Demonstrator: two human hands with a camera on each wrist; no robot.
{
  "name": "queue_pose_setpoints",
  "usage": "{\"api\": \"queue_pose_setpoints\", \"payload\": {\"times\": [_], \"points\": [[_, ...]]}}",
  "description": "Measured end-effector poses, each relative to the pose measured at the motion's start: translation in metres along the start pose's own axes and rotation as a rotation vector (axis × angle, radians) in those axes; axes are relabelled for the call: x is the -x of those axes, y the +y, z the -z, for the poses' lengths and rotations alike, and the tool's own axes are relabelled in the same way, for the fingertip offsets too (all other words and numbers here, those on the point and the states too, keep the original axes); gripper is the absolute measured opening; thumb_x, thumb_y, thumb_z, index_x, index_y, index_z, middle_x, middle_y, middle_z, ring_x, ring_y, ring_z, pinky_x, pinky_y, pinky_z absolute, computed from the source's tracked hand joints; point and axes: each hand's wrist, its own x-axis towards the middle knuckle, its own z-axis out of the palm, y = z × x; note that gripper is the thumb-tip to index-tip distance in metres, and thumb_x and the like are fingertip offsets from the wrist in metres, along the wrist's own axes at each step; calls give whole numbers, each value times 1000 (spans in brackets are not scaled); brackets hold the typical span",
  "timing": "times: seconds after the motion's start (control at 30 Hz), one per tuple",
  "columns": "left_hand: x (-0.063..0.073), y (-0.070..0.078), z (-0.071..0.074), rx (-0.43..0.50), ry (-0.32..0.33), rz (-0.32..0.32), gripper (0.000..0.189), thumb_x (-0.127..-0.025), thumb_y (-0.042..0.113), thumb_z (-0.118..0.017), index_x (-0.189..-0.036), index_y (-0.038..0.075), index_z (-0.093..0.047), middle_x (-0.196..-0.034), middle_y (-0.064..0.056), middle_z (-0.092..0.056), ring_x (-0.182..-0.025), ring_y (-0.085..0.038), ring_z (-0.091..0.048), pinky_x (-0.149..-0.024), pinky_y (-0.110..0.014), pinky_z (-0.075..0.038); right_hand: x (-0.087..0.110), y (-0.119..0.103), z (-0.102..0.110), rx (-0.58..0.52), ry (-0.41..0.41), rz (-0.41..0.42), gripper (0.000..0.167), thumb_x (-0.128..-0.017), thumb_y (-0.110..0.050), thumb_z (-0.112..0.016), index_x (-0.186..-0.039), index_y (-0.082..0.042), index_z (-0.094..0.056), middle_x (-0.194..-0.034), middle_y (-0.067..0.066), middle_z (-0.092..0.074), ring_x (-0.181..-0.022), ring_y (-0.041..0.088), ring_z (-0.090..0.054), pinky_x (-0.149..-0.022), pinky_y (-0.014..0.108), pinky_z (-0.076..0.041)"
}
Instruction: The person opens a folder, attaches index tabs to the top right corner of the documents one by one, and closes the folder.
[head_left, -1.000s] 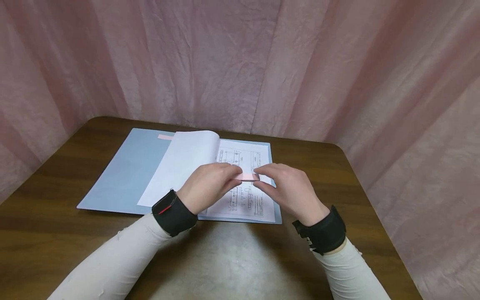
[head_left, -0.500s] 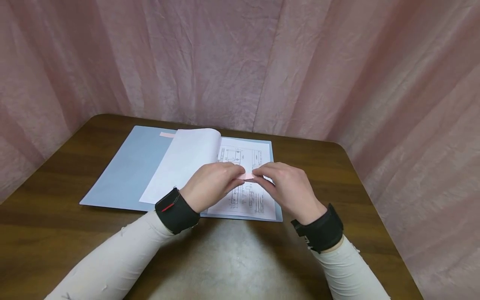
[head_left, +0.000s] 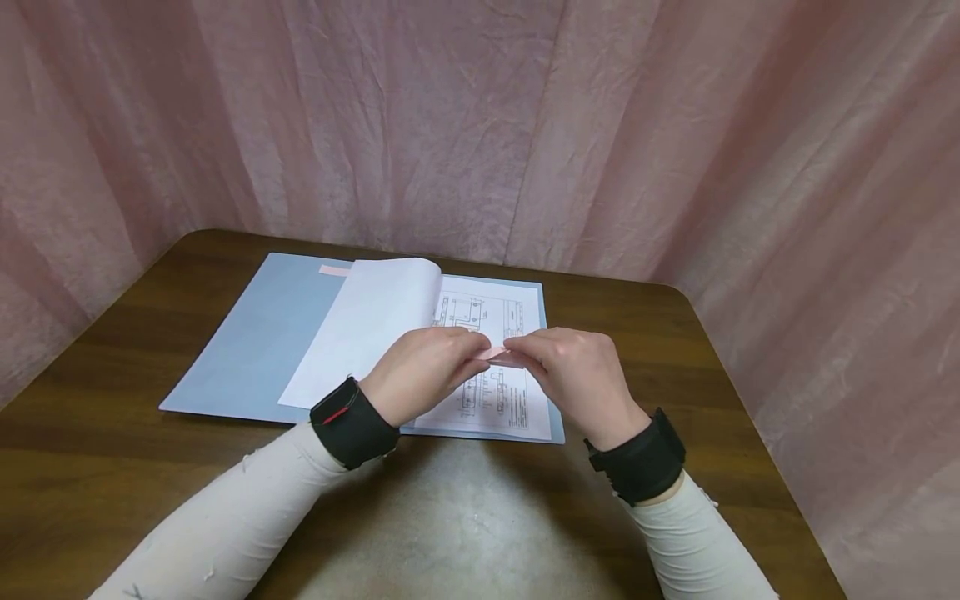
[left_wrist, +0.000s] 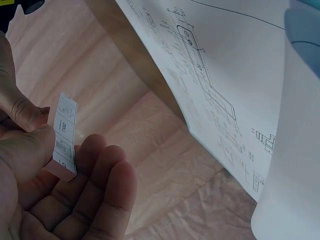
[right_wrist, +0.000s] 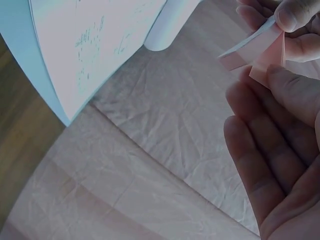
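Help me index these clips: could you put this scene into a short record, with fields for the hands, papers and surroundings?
left hand: pinches a pink sticky-note pad with printing on one face
right hand: pinches a pink slip angled away from the pad
folder: light blue, lies open on the wooden table
papers: technical drawing face up; white sheet curled over to its left
marker: pink strip beside the white sheet's far left corner
backdrop: pink curtain

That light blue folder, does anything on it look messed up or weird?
Nothing on the light blue folder looks spilled or torn, but the white paper sheet looks odd: it's turned left, bulging up at its bend.
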Motion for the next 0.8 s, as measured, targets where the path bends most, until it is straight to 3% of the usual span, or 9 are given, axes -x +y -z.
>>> {"api": "queue_pose_setpoints", "payload": {"times": [0.37,0.6,0.8], "points": [[1,2,2,-11,4,-22,23,-99,23,-86,-117,11,-80,-97,0,-79,-80,-15,-67,-79,-34,-59,-1,1,0,-34,66,31,25,-81,-22,-99,-103,-13,-90,-91,0,-82,-80,18,-77,-67,34,-62],[2,1,2,-14,2,-19,21,-100,25,-85,-115,11,-80,-92,2,-76,-76,-14,-63,-75,-33,-56,-2,2,-2,-114,61,33,20,-82,-18,-100,-98,-13,-89,-99,-2,-82,-98,18,-76,-79,36,-64],[3,1,0,-6,20,-31,19,-101,25,-85,-112,11,-80,-89,3,-74,-74,-13,-62,-72,-32,-55,-3,0,-1,-162,49,22,14,-88,-18,-97,-98,-15,-88,-99,-5,-81,-102,17,-72,-82,36,-61]]}}
